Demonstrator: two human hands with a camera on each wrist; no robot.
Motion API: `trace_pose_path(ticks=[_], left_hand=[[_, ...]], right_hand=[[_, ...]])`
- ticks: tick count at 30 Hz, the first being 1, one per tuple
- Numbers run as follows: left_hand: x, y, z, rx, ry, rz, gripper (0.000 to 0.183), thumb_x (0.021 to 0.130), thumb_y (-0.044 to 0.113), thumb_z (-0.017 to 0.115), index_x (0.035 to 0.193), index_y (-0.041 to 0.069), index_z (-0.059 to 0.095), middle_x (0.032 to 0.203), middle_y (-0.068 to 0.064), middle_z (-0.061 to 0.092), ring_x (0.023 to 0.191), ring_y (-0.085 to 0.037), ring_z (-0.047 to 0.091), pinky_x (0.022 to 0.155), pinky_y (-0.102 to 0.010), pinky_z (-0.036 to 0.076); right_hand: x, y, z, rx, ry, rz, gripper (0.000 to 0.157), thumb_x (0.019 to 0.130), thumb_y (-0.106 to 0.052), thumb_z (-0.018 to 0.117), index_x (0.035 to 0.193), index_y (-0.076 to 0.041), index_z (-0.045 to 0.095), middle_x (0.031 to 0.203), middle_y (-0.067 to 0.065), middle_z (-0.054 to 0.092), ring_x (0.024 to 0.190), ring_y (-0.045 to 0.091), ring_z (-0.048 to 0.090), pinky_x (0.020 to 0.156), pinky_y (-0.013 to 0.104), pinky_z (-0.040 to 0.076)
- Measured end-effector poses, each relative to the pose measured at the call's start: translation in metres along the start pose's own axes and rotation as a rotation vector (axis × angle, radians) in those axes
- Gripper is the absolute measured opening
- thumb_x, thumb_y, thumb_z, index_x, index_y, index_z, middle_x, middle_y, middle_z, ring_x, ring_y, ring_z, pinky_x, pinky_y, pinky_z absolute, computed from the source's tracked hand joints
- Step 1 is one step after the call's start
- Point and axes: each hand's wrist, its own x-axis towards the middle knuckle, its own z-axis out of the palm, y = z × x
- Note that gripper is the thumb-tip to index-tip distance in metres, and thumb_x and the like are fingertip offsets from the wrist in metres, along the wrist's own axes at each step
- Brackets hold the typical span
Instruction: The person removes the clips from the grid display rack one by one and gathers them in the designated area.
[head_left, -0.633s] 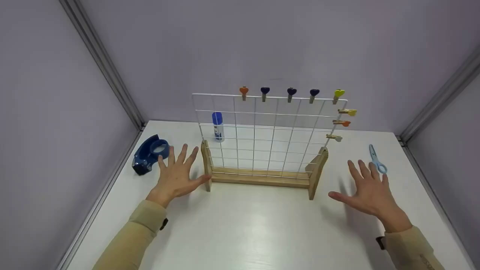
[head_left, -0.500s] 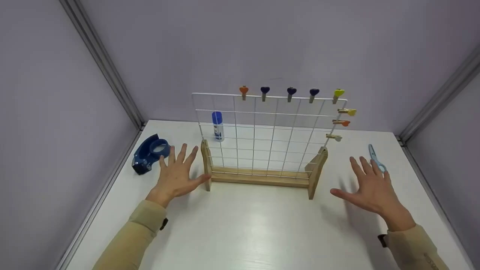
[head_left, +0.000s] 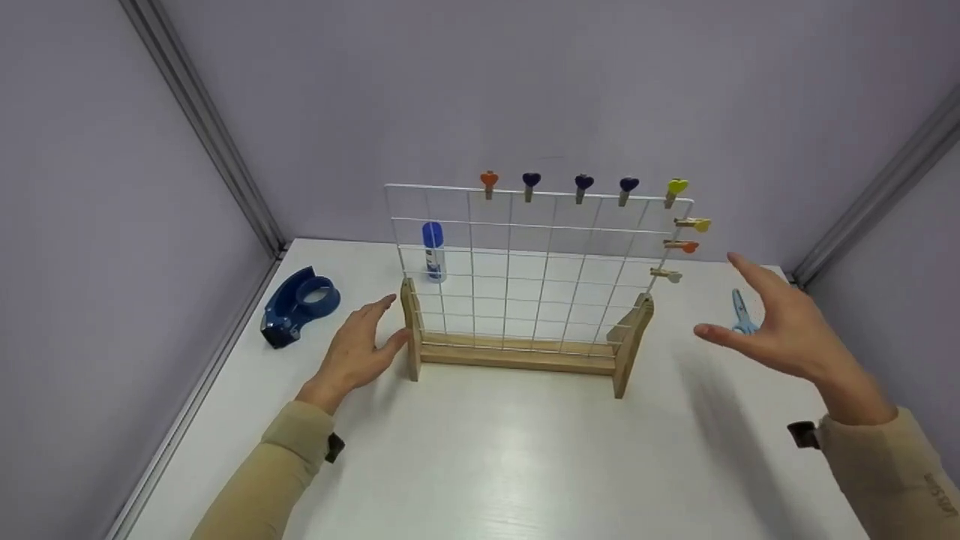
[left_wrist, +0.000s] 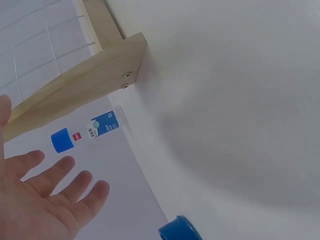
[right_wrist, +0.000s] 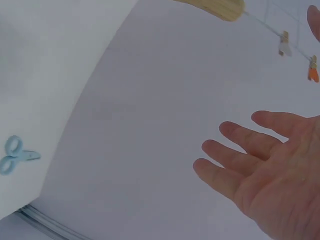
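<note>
- Standing upright on the white table (head_left: 487, 450): a white wire grid (head_left: 525, 262) set in a wooden base (head_left: 517, 354), filling the middle ground between the two hands.
- Resting just left of the base's left post: the left hand (head_left: 358, 351), fingers straight and relaxed, thumb close against the post, gripping nothing.
- Raised above the table to the right of the grid: the right hand (head_left: 787, 330), fingers spread wide, palm turned toward the grid, holding nothing.
- Lying near the table's left edge, apart from the left hand: a blue tape dispenser (head_left: 298, 304).
- Standing behind the grid's left part, seen through the wires: a glue stick (head_left: 433, 251) with a blue cap.
- Lying flat behind the right hand, partly hidden by it: small light-blue scissors (head_left: 741, 313).
- Clipped along the grid's top and right edges: small heart-topped pegs (head_left: 583, 186) in orange, dark blue and yellow.
</note>
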Motion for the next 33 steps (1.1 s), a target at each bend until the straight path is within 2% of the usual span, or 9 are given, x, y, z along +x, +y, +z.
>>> trace_pose_path(ticks=[7,11,12,13,16,18,20,25,33], left_hand=[[0.01,0.003,0.008,-0.158,0.062,0.046,0.063,0.111,0.024,0.07,0.167,0.006,0.048,0.158,-0.021,0.064,0.147,-0.042,0.062,0.122,-0.062,0.054],[0.015,0.005,0.011,-0.291,0.075,0.036,0.058,0.111,0.015,0.068,0.165,0.007,0.05,0.155,-0.02,0.065,0.144,-0.042,0.063,0.117,-0.059,0.059],[0.016,0.005,0.011,-0.325,0.079,0.028,0.057,0.111,0.013,0.068,0.165,0.007,0.051,0.154,-0.02,0.065,0.144,-0.042,0.064,0.117,-0.058,0.06],[0.017,0.006,0.012,-0.354,0.082,0.021,0.056,0.11,0.011,0.067,0.164,0.008,0.051,0.154,-0.02,0.065,0.144,-0.041,0.064,0.117,-0.058,0.06],[0.019,0.006,0.013,-0.442,0.081,-0.006,0.055,0.11,0.005,0.065,0.163,0.009,0.051,0.156,-0.017,0.063,0.146,-0.037,0.063,0.118,-0.055,0.06],[0.02,0.007,0.014,-0.486,0.074,-0.022,0.054,0.11,0.004,0.063,0.163,0.01,0.051,0.158,-0.016,0.062,0.148,-0.036,0.062,0.12,-0.056,0.059],[0.021,0.007,0.015,-0.531,0.07,-0.03,0.055,0.11,0.001,0.063,0.162,0.01,0.05,0.16,-0.016,0.06,0.149,-0.037,0.061,0.121,-0.058,0.058],[0.025,0.008,0.018,-0.616,0.074,-0.021,0.056,0.107,-0.005,0.062,0.16,0.006,0.051,0.161,-0.019,0.058,0.15,-0.04,0.06,0.123,-0.061,0.055],[0.029,0.008,0.021,-0.67,0.096,0.038,0.053,0.103,-0.012,0.062,0.154,0.001,0.055,0.156,-0.023,0.061,0.146,-0.041,0.062,0.129,-0.062,0.05]], right_hand=[[0.019,-0.026,-0.048,-0.03,0.046,-0.02,0.111,0.09,-0.039,0.093,0.178,-0.01,0.03,0.178,0.029,0.04,0.158,0.064,0.041,0.119,0.088,0.037],[0.029,-0.043,-0.068,-0.001,0.083,-0.024,0.107,0.09,-0.032,0.094,0.177,-0.012,0.034,0.179,0.025,0.042,0.159,0.059,0.042,0.123,0.081,0.039],[0.031,-0.047,-0.072,0.008,0.094,-0.029,0.106,0.09,-0.031,0.094,0.176,-0.013,0.036,0.179,0.023,0.043,0.161,0.057,0.041,0.13,0.071,0.041],[0.032,-0.052,-0.076,0.022,0.102,-0.038,0.104,0.091,-0.03,0.094,0.176,-0.013,0.037,0.179,0.022,0.043,0.163,0.056,0.04,0.132,0.068,0.04],[0.038,-0.065,-0.083,0.041,0.132,-0.077,0.097,0.093,-0.028,0.093,0.174,-0.016,0.041,0.179,0.019,0.044,0.164,0.052,0.04,0.138,0.034,0.039],[0.041,-0.074,-0.088,0.038,0.148,-0.102,0.09,0.095,-0.028,0.092,0.172,-0.018,0.046,0.178,0.017,0.048,0.163,0.051,0.043,0.129,0.012,0.037],[0.046,-0.084,-0.092,0.028,0.164,-0.13,0.082,0.096,-0.027,0.091,0.168,-0.018,0.053,0.174,0.016,0.053,0.159,0.053,0.049,0.117,0.001,0.036],[0.063,-0.109,-0.101,0.017,0.189,-0.162,0.064,0.096,-0.027,0.091,0.154,-0.015,0.066,0.162,0.014,0.066,0.144,0.055,0.063,0.099,-0.002,0.041],[0.089,-0.153,-0.104,0.048,0.188,-0.279,0.05,0.094,-0.022,0.092,0.14,-0.01,0.075,0.144,0.014,0.077,0.133,0.039,0.072,0.108,0.005,0.049]])
